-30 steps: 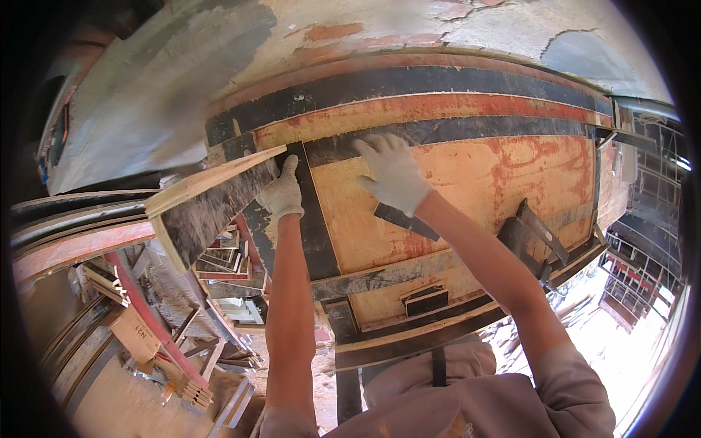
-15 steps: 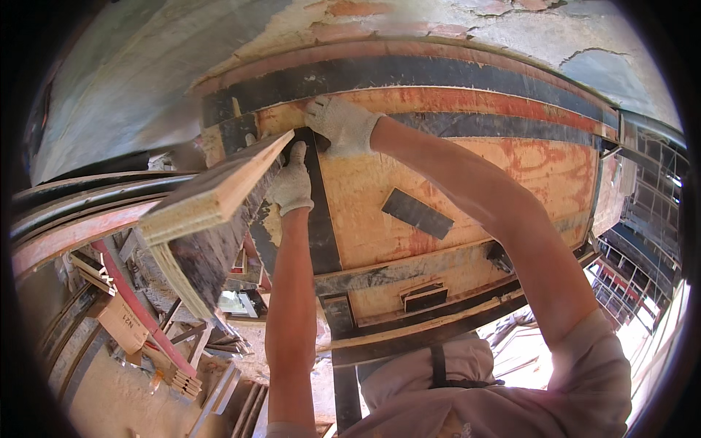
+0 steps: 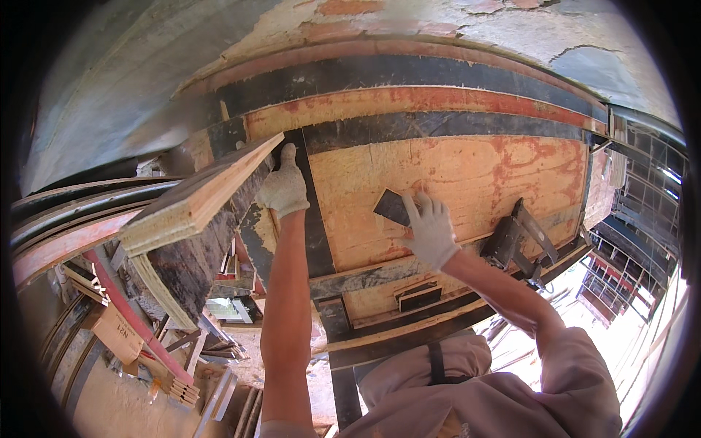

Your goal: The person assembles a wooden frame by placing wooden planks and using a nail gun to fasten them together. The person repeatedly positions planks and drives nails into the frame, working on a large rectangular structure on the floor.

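Observation:
Both my hands wear pale knitted work gloves. At the left end of the workbench, my left hand (image 3: 283, 188) is closed on the edge of a dark-faced plywood board (image 3: 191, 208). Its thumb points up while its other fingers are largely hidden by the board. My right hand (image 3: 432, 232) has its fingers stretched out over a small black rectangular piece (image 3: 392, 207), covering that piece's right part. It appears to touch the piece; I see no grip around it. Under both hands is a plywood panel (image 3: 467, 168) with black strips.
Right of my right hand lies a dark angular tool (image 3: 518, 237), possibly a nail gun. Small dark offcuts (image 3: 420, 298) lie in a recess at the near edge. Long curved boards (image 3: 87, 212) and a cardboard box (image 3: 117, 334) are at the left. A cracked wall (image 3: 511, 29) rises behind.
My right hand has come away from the board's far end toward me and to the right, onto the small black piece. The dark tool now shows fully. My left hand keeps its place.

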{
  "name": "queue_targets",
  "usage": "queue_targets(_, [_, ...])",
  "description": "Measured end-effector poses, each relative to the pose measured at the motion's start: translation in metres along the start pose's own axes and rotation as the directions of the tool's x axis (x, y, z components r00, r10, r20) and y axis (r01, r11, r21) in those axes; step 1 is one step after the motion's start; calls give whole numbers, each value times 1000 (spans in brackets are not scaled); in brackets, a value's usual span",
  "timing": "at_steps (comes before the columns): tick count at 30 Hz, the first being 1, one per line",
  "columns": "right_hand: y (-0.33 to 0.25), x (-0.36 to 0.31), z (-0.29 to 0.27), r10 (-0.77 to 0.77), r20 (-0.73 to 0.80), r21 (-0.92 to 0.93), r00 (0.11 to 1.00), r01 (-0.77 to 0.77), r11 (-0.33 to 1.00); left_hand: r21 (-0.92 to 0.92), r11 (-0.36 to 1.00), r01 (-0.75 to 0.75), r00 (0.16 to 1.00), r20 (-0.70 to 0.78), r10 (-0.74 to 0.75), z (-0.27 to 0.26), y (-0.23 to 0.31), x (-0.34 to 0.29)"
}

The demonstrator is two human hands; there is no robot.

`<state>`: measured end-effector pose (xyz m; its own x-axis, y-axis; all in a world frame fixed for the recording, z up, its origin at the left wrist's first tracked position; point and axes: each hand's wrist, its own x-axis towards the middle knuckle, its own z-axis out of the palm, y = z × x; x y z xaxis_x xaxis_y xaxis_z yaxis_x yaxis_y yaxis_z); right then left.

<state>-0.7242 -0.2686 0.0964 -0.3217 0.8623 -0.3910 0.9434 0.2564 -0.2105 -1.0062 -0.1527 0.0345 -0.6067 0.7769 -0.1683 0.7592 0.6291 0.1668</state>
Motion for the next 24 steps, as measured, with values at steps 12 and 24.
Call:
queue_targets(12, [-58, 172, -63, -436, 8, -258, 900, 423, 869, -658, 672, -340, 940, -249, 232, 12, -24, -2])
queue_targets(24, [-72, 195, -49, -548, -17, -374, 836, 503, 779, -393, 776, -494, 864, -324, 386, 24, -42, -7])
